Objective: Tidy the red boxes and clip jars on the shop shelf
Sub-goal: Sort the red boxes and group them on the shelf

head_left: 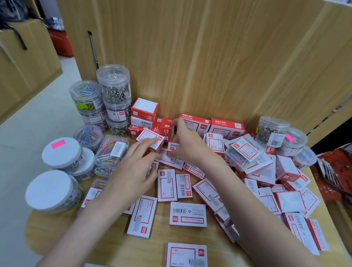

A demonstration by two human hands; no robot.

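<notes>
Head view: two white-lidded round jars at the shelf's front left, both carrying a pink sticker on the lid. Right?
Not quite. The head view shows two white-lidded round jars at the front left of the wooden shelf, but only the farther white-lidded jar carries a pink sticker on its lid. The nearer white-lidded jar has a plain lid.

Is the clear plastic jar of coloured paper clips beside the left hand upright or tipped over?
Tipped over. The clear plastic jar of coloured paper clips lies on its side on the wooden shelf, label facing up.
</notes>
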